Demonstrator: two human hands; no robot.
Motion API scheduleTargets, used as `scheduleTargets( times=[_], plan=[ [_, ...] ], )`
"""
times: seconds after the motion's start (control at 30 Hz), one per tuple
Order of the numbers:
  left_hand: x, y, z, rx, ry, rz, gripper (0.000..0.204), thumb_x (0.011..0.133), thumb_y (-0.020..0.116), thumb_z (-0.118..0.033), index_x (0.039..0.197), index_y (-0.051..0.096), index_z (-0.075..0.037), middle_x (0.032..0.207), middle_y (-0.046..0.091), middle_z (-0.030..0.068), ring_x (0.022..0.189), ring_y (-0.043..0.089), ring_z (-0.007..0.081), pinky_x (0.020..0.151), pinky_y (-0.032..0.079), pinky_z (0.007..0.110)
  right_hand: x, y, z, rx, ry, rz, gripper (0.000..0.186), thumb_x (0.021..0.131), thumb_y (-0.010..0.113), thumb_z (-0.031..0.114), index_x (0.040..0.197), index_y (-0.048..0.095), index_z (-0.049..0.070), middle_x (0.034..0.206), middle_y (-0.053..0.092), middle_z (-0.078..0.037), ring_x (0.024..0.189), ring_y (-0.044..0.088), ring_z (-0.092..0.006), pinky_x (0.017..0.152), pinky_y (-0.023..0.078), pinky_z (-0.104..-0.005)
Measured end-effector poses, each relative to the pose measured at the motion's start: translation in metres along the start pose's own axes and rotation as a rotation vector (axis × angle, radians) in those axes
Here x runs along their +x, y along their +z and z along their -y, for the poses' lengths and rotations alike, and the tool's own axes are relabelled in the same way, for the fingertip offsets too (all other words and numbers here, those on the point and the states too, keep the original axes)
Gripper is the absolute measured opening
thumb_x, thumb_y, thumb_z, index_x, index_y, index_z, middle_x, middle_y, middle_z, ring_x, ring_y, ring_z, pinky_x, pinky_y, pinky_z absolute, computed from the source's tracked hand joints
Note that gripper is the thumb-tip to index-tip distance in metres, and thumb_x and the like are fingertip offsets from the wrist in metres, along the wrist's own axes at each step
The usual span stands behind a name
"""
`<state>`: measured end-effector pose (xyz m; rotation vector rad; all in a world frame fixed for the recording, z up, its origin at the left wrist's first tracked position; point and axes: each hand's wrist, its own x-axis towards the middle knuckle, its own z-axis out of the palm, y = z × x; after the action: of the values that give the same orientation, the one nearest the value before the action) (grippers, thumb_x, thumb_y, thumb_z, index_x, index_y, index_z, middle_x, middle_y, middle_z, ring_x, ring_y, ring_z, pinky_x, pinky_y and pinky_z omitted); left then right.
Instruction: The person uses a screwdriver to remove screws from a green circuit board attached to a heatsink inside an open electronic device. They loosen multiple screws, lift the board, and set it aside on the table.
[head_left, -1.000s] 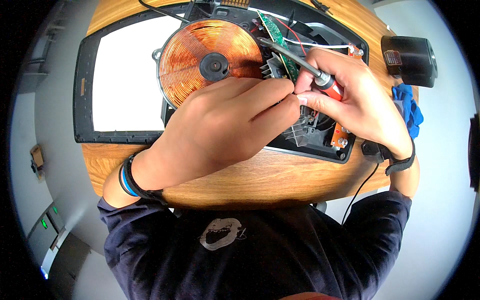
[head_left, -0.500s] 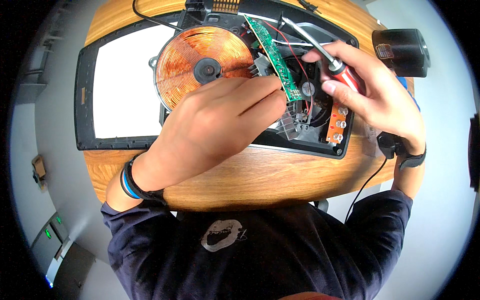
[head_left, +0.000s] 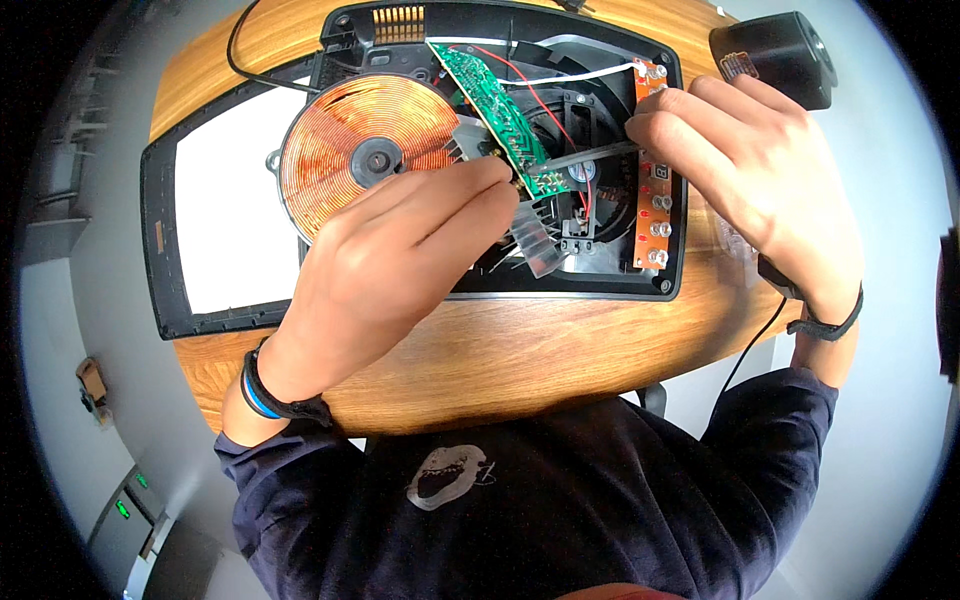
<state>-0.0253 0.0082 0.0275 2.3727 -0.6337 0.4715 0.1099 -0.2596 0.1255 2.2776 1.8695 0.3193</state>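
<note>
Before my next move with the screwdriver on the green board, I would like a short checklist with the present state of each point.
1. Right hand holds the screwdriver: ok.
2. Left hand is at the lower end of the green board: ok.
3. Left-hand grip is firm: cannot tell, its fingertips are hidden.
4. Screwdriver tip touches the board: cannot tell; it overlaps the lower end in view.
5. Red wire is clear of the shaft: not ok, they cross in view.

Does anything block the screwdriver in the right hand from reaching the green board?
Nothing visible blocks it: the screwdriver runs from the right hand to the lower end of the green board; whether its tip touches is unclear. The red wire crosses that path but appears to pass beneath the screwdriver.
</note>
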Motion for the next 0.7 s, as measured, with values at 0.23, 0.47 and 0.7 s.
scheduleTargets(
  times=[0.23, 0.47, 0.7],
  plan=[
    [0.0007, -0.0012, -0.0016, -0.005, -0.010, -0.007, 0.032, 0.085, 0.076, 0.005, 0.117, 0.079, 0.000, 0.123, 0.081, 0.0136, 0.101, 0.080, 0.0291, 0.086, 0.065, 0.036, 0.0004, 0.0025, 0.0014, 0.015, -0.025, -0.037, 0.024, 0.087, 0.071, 0.012, 0.110, 0.065, 0.009, 0.100, 0.065, -0.005, 0.087, 0.068, -0.0240, 0.073, 0.051, -0.0369],
    [-0.0001, -0.0010, -0.0018, -0.013, -0.011, -0.007, 0.033, 0.085, 0.076, 0.007, 0.117, 0.079, 0.001, 0.122, 0.081, 0.0142, 0.100, 0.080, 0.0295, 0.086, 0.065, 0.037, 0.0006, 0.0022, 0.0003, 0.032, -0.009, -0.023, 0.025, 0.086, 0.071, 0.010, 0.110, 0.065, 0.009, 0.099, 0.065, -0.006, 0.085, 0.067, -0.0243, 0.073, 0.051, -0.0368],
    [0.0000, -0.0013, -0.0005, -0.004, 0.007, 0.004, 0.032, 0.086, 0.075, 0.006, 0.117, 0.078, 0.002, 0.124, 0.081, 0.0143, 0.098, 0.080, 0.0287, 0.085, 0.066, 0.036, 0.0010, 0.0041, 0.0002, 0.043, -0.016, -0.037, 0.022, 0.087, 0.071, 0.010, 0.108, 0.063, 0.009, 0.096, 0.063, -0.005, 0.085, 0.067, -0.0241, 0.073, 0.052, -0.0371]
  ],
)
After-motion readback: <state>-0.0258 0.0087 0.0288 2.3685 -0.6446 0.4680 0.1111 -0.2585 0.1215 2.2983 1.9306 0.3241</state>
